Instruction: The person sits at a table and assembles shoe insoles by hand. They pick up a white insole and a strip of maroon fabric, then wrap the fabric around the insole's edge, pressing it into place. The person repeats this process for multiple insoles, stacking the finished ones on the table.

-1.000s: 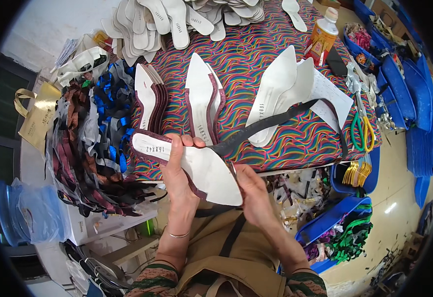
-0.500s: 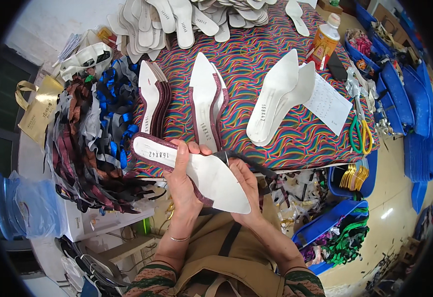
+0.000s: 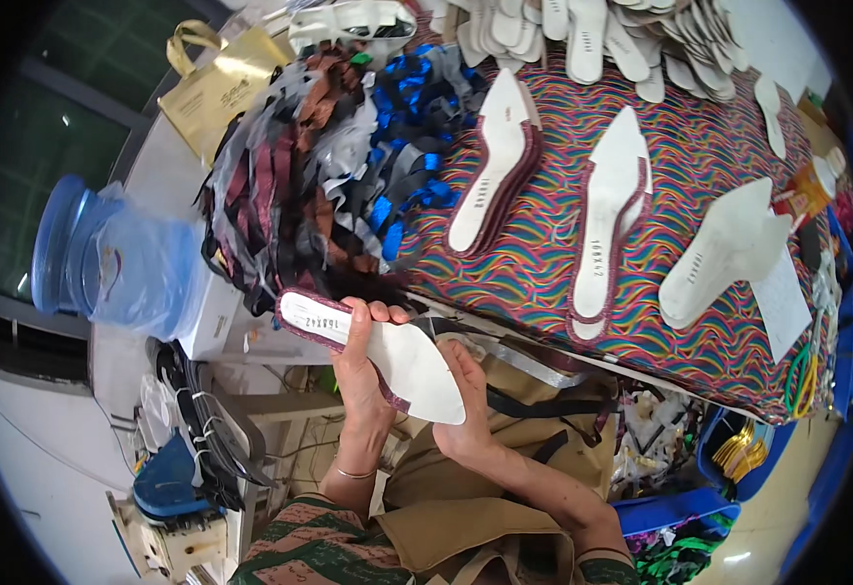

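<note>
Left of the left hand point(image 3: 358, 375) is a blue jug point(image 3: 76, 253) wrapped in clear plastic, with a white box point(image 3: 214, 317) just beside it. Well beyond that hand — up and to the left — is a gold bag point(image 3: 222, 93) near a dark window point(image 3: 85, 117). Far right of the right hand point(image 3: 467, 400) are a bottle point(image 3: 807, 190) and a paper sheet point(image 3: 784, 304) — nearer, a blue bin point(image 3: 766, 473) with gold pieces point(image 3: 738, 450).

Can't see the far side of the held insole point(image 3: 412, 366), and the left grip's point(image 3: 358, 375) fingers vanish behind it, tips aside. Beyond the held insole, the pile point(image 3: 587, 49) gets chopped by the top edge. Off to its right, the paper's point(image 3: 782, 312) marks are unreadable, and the green scraps point(image 3: 680, 561) run off the bottom.
</note>
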Motion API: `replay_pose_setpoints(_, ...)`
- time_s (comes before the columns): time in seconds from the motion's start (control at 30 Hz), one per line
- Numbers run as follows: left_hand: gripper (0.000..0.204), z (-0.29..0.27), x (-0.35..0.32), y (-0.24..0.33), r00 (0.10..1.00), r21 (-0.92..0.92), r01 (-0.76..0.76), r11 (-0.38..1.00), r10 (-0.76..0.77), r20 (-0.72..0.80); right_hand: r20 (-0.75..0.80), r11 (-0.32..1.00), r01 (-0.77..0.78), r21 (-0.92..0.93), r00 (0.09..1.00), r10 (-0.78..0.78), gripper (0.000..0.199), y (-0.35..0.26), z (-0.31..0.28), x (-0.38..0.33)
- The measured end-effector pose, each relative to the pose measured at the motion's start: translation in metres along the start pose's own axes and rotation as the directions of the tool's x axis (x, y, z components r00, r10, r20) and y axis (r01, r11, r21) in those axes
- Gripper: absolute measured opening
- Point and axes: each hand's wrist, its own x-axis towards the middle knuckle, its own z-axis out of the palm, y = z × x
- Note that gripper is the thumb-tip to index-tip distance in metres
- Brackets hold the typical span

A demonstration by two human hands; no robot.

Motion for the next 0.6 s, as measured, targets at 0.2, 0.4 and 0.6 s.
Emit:
replay_pose_setpoints(0.2,0.011,-0.018,0.002,-0.006,1.000,0.060,0.012,0.998,-0.010,-0.026,-0.127,0.977,-0.091,-0.191,0.990,0.068,0.018,-0.005,-0.007,0.012)
replay_pose_setpoints(0.4,0.012,-0.002,-0.007,-0.005,0.997,0.195,-0.008,0.981,-0.007,0.078,0.255,0.425,0.303,-0.853,0.952,-0.168,0.015,-0.071,-0.007,0.021)
replay_pose_setpoints(0.6,0.015,0.012,-0.014,-0.009,0.973,0.281,-0.084,0.956,0.017,0.231,0.720,-0.224,0.684,-0.694,0.661,-0.211,0.032,-0.091,-0.018,0.004)
